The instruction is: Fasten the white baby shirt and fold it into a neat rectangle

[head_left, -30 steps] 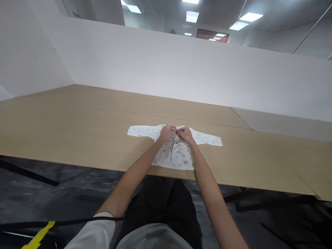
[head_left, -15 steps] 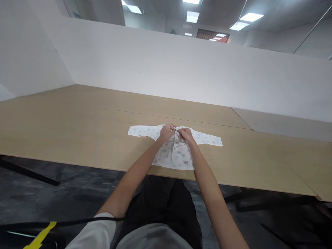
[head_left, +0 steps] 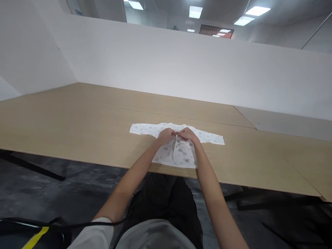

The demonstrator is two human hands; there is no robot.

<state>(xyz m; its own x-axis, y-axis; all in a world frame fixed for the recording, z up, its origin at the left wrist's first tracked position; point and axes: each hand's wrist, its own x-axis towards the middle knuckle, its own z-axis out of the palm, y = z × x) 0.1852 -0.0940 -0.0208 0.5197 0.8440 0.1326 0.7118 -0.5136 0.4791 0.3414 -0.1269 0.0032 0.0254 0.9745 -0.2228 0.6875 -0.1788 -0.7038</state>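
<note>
Near the front edge of the worktop (head_left: 77, 131) I see a small printed baby shirt (head_left: 178, 154) lying flat, both sleeves spread out to the sides. My left hand (head_left: 166, 135) and right hand (head_left: 188, 134) meet at the middle of its chest, just below the neckline, each pinching one edge of the front opening between fingertips. The two front panels overlap along the centre line, and the right panel bulges up a little below my hands. As I judge it, the garment is laid out and the closing of the front is under way near the top; the lower part of the opening looks loose, and the sleeves are not folded
</note>
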